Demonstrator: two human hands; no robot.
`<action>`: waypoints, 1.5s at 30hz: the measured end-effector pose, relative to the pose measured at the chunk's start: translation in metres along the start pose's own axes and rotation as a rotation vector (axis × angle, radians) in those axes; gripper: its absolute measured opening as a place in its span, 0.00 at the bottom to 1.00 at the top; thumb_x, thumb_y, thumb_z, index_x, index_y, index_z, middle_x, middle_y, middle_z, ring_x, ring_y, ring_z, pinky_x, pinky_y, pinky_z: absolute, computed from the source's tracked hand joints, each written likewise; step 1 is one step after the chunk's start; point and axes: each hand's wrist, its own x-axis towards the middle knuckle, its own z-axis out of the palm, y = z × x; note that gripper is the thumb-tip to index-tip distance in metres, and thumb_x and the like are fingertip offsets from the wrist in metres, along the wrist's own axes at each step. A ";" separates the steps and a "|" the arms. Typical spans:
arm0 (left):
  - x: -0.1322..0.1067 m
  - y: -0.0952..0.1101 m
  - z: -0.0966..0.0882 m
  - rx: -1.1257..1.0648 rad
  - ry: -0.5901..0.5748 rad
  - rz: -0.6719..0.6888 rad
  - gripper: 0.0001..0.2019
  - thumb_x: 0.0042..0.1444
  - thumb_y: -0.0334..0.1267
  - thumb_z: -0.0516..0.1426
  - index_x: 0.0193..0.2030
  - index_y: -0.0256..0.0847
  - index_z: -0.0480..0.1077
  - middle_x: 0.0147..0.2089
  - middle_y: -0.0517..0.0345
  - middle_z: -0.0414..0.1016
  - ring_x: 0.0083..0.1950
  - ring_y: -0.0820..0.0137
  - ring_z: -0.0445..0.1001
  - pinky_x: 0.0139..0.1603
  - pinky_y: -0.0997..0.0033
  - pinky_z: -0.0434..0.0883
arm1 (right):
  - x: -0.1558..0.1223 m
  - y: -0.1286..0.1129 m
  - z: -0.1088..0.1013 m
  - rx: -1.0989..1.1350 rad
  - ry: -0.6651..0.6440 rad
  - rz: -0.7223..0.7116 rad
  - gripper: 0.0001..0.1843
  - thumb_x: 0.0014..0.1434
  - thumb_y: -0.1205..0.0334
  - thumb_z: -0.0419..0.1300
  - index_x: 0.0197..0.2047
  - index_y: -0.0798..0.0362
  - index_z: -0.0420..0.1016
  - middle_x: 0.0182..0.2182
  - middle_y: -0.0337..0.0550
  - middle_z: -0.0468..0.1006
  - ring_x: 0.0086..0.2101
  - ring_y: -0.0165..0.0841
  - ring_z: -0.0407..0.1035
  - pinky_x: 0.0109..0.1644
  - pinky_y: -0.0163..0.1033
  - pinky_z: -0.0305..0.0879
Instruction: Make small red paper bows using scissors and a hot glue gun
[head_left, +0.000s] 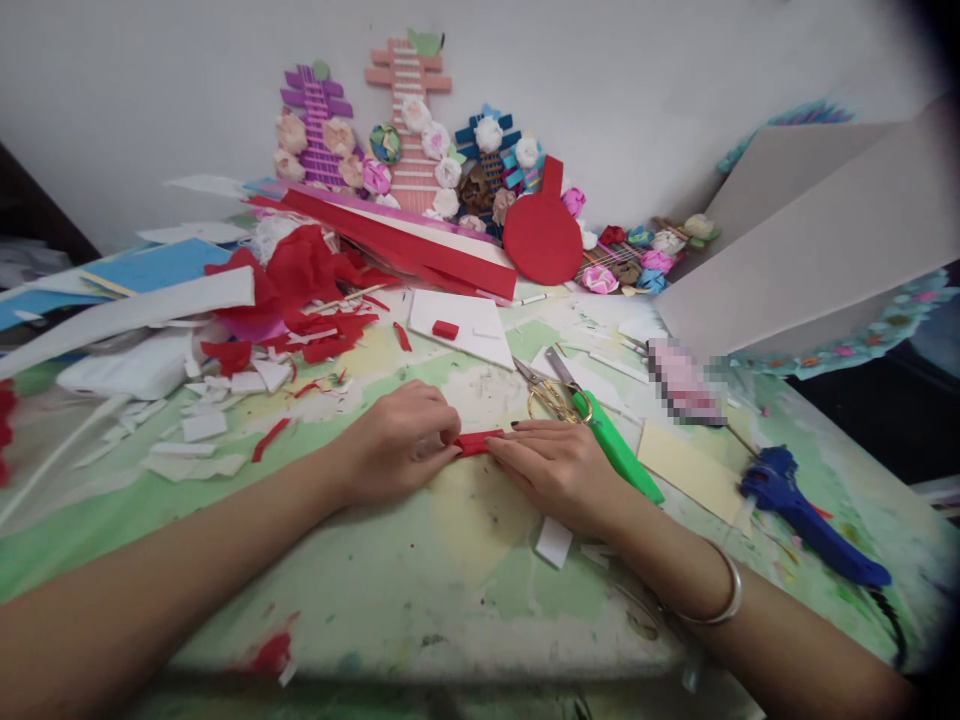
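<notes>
So, LH, RH, on red strip

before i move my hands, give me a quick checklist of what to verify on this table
1. Narrow red strip touched at both ends by left hand and right hand: ok.
2. Gold-handled metal scissors well away from right hand: not ok, close beside its fingers.
3. Green plastic-handled cutter with blade covered: not ok, metal shows.
4. Blue plastic glue gun apart from both hands: ok.
5. Glue gun cool: cannot tell.
</notes>
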 end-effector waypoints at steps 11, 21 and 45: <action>0.005 -0.002 0.005 -0.037 -0.106 -0.190 0.07 0.52 0.27 0.54 0.37 0.36 0.71 0.34 0.55 0.75 0.38 0.68 0.70 0.40 0.70 0.67 | 0.003 0.008 0.005 0.092 -0.053 0.144 0.11 0.61 0.68 0.56 0.47 0.55 0.72 0.44 0.47 0.80 0.43 0.34 0.76 0.63 0.49 0.59; 0.006 -0.001 0.005 -0.054 -0.075 -0.134 0.08 0.50 0.23 0.54 0.32 0.36 0.73 0.30 0.56 0.74 0.34 0.70 0.69 0.36 0.72 0.66 | 0.001 0.017 -0.002 0.080 0.160 0.186 0.04 0.58 0.66 0.59 0.37 0.54 0.75 0.24 0.41 0.80 0.26 0.31 0.73 0.52 0.49 0.66; 0.009 0.010 0.013 -0.202 -0.019 -0.284 0.09 0.56 0.30 0.56 0.40 0.38 0.77 0.36 0.54 0.78 0.35 0.71 0.73 0.38 0.72 0.69 | 0.010 0.005 -0.002 0.586 0.107 0.481 0.12 0.55 0.66 0.62 0.44 0.52 0.78 0.40 0.42 0.82 0.39 0.32 0.77 0.45 0.37 0.73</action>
